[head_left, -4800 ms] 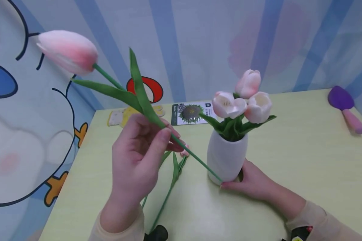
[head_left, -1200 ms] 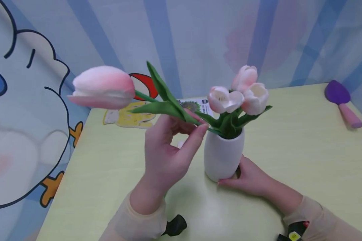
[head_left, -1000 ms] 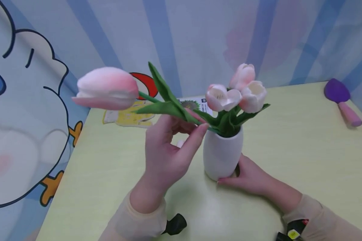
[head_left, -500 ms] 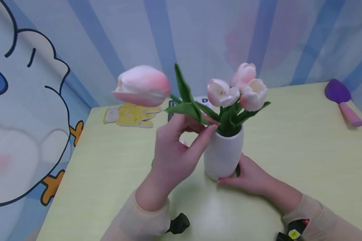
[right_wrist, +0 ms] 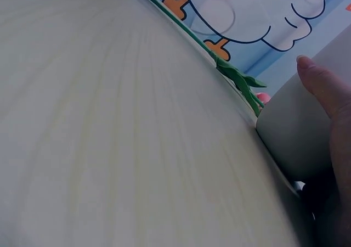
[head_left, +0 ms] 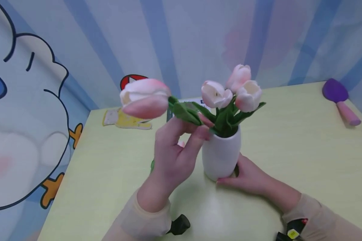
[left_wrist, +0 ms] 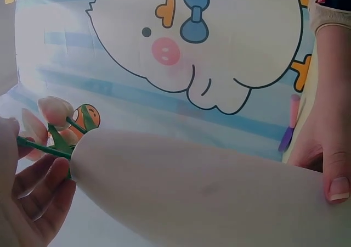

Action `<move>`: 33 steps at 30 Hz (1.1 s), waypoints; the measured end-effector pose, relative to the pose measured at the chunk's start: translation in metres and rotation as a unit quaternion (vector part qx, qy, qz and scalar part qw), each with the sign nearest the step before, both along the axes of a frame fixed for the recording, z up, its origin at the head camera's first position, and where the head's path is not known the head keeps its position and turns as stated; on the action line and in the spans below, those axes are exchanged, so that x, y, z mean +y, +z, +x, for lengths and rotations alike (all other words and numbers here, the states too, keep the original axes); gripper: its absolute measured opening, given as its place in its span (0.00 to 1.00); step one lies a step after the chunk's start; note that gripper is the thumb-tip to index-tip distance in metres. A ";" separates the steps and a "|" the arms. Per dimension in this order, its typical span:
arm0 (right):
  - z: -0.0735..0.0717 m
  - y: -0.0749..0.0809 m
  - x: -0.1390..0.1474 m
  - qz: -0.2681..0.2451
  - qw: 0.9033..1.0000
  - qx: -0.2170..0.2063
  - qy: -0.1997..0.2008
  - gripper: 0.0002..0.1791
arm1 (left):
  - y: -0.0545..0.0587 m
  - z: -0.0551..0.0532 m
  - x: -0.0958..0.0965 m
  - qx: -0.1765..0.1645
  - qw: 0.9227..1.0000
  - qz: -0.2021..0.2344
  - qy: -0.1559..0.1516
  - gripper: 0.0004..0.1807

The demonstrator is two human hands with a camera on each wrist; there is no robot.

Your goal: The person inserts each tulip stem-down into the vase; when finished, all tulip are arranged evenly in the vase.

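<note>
In the head view my left hand (head_left: pixel 175 154) pinches the green stem of a pink tulip (head_left: pixel 146 98), its bloom leaning out to the left. The left wrist view shows this stem (left_wrist: pixel 41 147) running to the rim of the white vase (left_wrist: pixel 192 186), where its lower end is hidden. Three pale pink tulips (head_left: pixel 248 95) with green leaves stand in the upright vase (head_left: pixel 221 157). My right hand (head_left: pixel 250 175) grips the vase low down, its thumb (right_wrist: pixel 323 85) against the wall in the right wrist view.
Behind my left hand, a green-leaved flower (right_wrist: pixel 236 74) lies on the table (head_left: pixel 289 140). A yellow glove (head_left: pixel 129 118) and a partly covered printed packet (head_left: pixel 196 100) lie at the back. A purple trowel (head_left: pixel 336 90) with a pink handle is at far right.
My left hand has carried the tulip rightward, bringing its stem from beside the vase up to the vase mouth. Lately the bloom has turned and dipped slightly. My right hand has stayed on the vase.
</note>
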State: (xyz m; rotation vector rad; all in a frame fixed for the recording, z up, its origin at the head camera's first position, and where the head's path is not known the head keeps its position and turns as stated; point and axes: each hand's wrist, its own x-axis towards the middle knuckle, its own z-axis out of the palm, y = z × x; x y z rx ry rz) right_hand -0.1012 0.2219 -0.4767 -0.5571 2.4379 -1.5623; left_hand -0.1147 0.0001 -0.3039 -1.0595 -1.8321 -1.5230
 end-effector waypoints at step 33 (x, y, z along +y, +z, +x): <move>0.002 -0.001 -0.001 0.002 1.000 0.006 0.003 0.45 | 0.005 0.008 -0.001 -0.005 0.999 0.043 0.025 0.09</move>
